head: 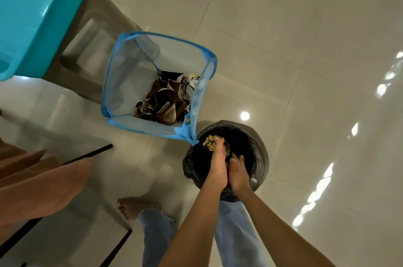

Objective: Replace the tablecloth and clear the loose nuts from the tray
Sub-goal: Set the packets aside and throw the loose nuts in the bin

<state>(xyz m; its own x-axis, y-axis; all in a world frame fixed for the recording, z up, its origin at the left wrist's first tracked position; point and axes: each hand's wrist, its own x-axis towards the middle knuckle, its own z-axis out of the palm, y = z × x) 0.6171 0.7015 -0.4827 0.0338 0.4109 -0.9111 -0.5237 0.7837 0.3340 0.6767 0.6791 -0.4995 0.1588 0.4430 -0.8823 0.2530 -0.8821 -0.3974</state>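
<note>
My left hand (218, 168) and my right hand (238, 171) are pressed side by side, cupped and tilted down over a bin lined with a black bag (260, 153). A clump of pale loose nuts (209, 142) shows at my left fingertips, over the bin's mouth, and a few more sit between the two hands. To the left stands a blue mesh hamper (122, 66) with a crumpled brown patterned cloth (165, 98) at its bottom. An orange-tan tablecloth (43, 183) hangs over a black-framed table at the left edge. The tray is out of view.
A teal plastic stool (32, 15) fills the upper left, beside the hamper. My bare foot (133, 207) and my jeans (157, 238) are below, on a glossy tiled floor (305, 48). The hamper's corner loop touches the bin's rim.
</note>
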